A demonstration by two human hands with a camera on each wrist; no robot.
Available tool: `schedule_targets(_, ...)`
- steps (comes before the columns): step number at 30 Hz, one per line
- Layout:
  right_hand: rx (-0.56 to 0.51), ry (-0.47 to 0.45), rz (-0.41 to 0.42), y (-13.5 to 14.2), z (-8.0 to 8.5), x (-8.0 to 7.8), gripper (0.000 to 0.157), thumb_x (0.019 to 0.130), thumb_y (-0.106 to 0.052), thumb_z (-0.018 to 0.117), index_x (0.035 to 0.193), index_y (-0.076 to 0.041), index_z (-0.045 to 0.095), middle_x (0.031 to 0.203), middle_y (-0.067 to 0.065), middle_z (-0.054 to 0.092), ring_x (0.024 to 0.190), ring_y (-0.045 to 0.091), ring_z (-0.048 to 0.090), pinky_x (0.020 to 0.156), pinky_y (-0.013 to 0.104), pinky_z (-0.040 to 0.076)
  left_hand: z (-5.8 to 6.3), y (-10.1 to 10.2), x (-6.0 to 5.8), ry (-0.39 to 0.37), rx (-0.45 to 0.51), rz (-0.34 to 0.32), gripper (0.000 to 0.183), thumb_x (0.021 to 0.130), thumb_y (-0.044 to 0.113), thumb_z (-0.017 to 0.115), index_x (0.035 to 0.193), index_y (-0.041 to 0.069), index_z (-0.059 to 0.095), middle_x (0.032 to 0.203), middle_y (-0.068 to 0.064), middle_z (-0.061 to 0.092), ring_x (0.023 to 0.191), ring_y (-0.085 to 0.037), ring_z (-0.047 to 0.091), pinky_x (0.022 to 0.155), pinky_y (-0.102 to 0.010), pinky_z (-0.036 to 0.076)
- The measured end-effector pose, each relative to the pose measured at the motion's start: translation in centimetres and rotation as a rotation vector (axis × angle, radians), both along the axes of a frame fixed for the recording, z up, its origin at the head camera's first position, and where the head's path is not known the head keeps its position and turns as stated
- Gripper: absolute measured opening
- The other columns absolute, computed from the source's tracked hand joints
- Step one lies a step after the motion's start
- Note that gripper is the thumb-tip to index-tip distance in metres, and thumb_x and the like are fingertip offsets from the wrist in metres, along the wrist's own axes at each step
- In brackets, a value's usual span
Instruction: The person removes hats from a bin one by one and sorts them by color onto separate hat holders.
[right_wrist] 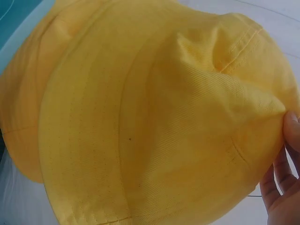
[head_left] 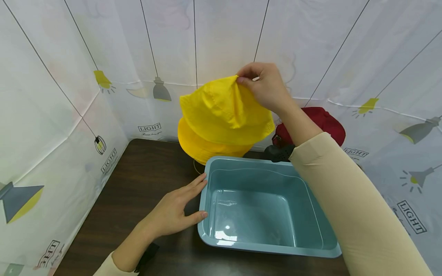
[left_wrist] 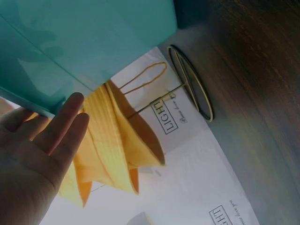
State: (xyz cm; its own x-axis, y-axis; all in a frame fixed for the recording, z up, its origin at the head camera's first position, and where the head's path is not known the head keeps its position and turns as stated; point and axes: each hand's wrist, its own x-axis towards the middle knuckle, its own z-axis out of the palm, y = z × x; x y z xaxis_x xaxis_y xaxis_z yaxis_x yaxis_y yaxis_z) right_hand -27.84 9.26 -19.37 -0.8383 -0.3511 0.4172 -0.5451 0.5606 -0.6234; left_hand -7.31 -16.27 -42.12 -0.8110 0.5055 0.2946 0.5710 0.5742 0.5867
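Note:
My right hand point(head_left: 266, 86) pinches the crown of a yellow bucket hat point(head_left: 224, 111) between thumb and fingers, and the cloth is drawn up into a peak there. Below it shows the brim of a second yellow hat point(head_left: 207, 147), partly covered by the upper one. In the right wrist view the brims overlap. With fingers extended, my left hand point(head_left: 172, 212) touches the left rim of a blue-green plastic basin point(head_left: 262, 249). A thin wire stand point(left_wrist: 184, 84) with a ring base appears beneath the yellow hats in the left wrist view.
Behind my right forearm sits a dark red cap point(head_left: 324, 122), partly hidden. A black object point(head_left: 277, 154) lies at the basin's back rim. The dark wooden table point(head_left: 152, 172) meets a white printed curtain point(head_left: 221, 38) at the back and left.

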Motion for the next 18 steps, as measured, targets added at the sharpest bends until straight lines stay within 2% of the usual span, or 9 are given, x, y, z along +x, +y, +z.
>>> schedule_targets(10, -0.033, -0.013, -0.001, -1.0, -2.0, -1.2, 0.015, 0.102, -0.008, 0.067, 0.109, -0.002, 0.078, 0.106, 0.011, 0.075, 0.098, 0.020, 0.059, 0.089, 0.025, 0.054, 0.1, 0.2, 0.1, -0.019, 0.007, 0.003, 0.078, 0.099, 0.047, 0.068, 0.164, 0.014, 0.038, 0.173, 0.009, 0.023, 0.148, -0.022, 0.044, 0.113, -0.054, 0.045)
schedule_targets(18, -0.005, -0.024, 0.002, -1.4, -3.5, -1.8, 0.014, 0.102, -0.007, 0.068, 0.109, -0.001, 0.079, 0.107, 0.012, 0.076, 0.097, 0.022, 0.059, 0.087, 0.026, 0.054, 0.0, 0.3, 0.1, -0.017, 0.016, -0.005, 0.078, 0.099, 0.047, 0.068, 0.163, 0.012, 0.039, 0.173, 0.009, 0.023, 0.148, -0.021, 0.043, 0.113, -0.053, 0.045)
